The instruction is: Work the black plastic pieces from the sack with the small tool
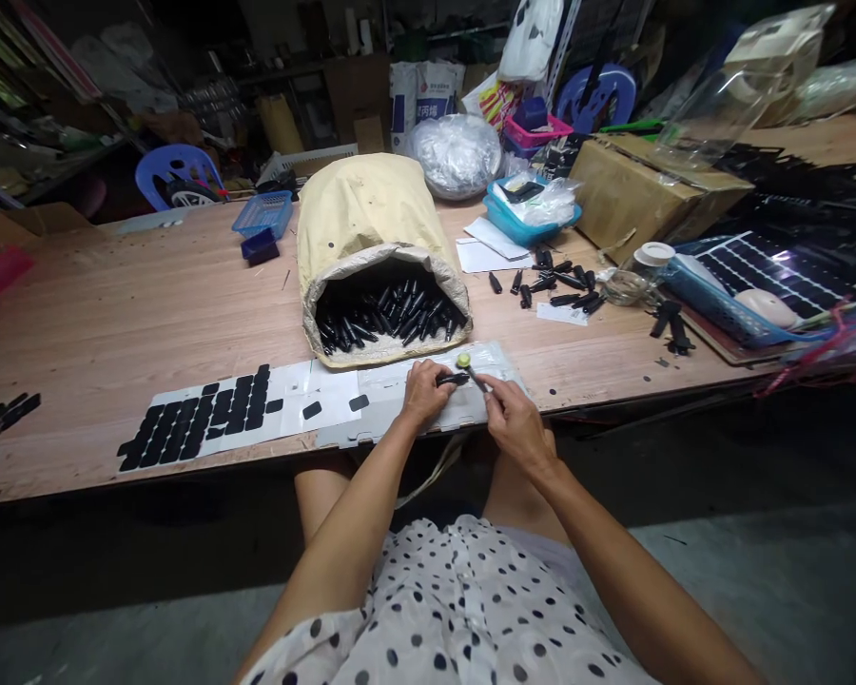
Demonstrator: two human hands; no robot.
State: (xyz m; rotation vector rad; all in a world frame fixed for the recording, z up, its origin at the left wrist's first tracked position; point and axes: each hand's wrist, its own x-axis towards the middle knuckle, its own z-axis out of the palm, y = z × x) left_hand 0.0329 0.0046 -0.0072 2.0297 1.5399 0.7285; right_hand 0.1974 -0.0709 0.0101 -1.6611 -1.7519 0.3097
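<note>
Wooden workbench, head view. I count one beige paper sack lying open, black parts inside too many to count. One white sheet of black pads. Left hand grips one small black cylinder at near table edge. Right hand pinches one slim green-knobbed tool.

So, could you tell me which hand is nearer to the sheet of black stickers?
Left. The left hand, holding a black part, lies to the right of the sheet of black stickers; the right hand, holding a thin tool, lies farther right, beyond the left hand.
</note>
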